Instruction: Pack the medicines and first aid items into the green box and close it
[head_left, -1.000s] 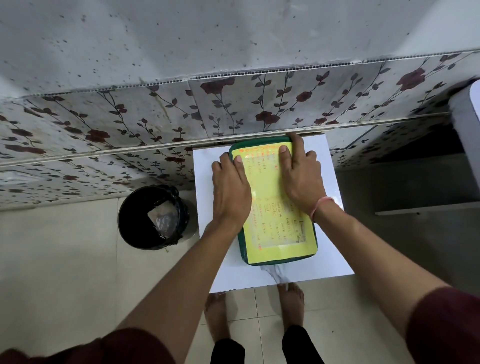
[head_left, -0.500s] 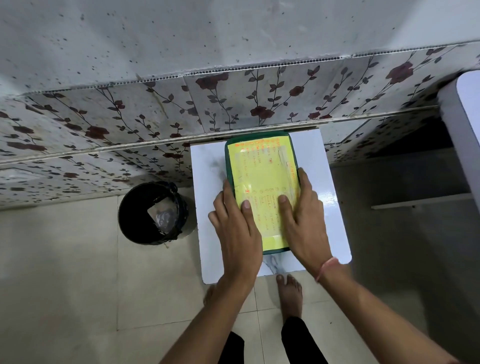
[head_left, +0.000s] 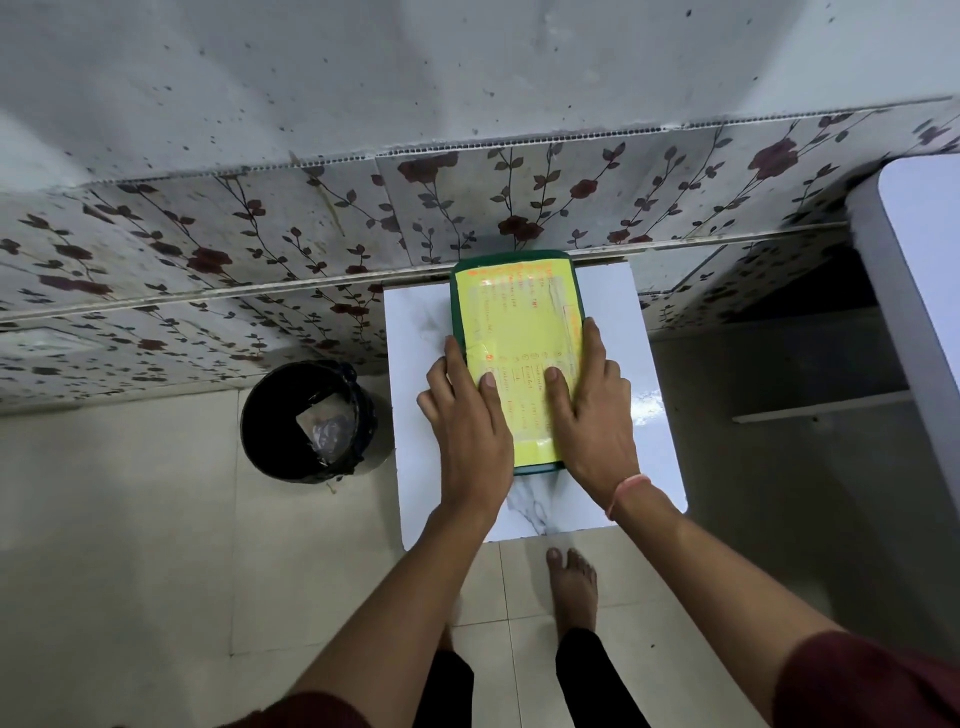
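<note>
Fingers flat, spread, gripping nothing: left hand (head_left: 470, 421) & right hand (head_left: 592, 410) press near end of the green box (head_left: 519, 332), lid down, on the white table (head_left: 618, 332). Closing step; next prob. check lid seats.

A speckled white wall (head_left: 467, 67) is banded below with rose-patterned tiles (head_left: 249, 244). Beige floor tiles (head_left: 119, 545) are occupied by a black bin (head_left: 306, 421) beside a white marble-topped table (head_left: 623, 364).

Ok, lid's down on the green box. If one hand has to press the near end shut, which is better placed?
Probably the left hand: its palm covers more of the near left corner of the green box. The right hand lies flat on the opposite edge, so it's close.
</note>
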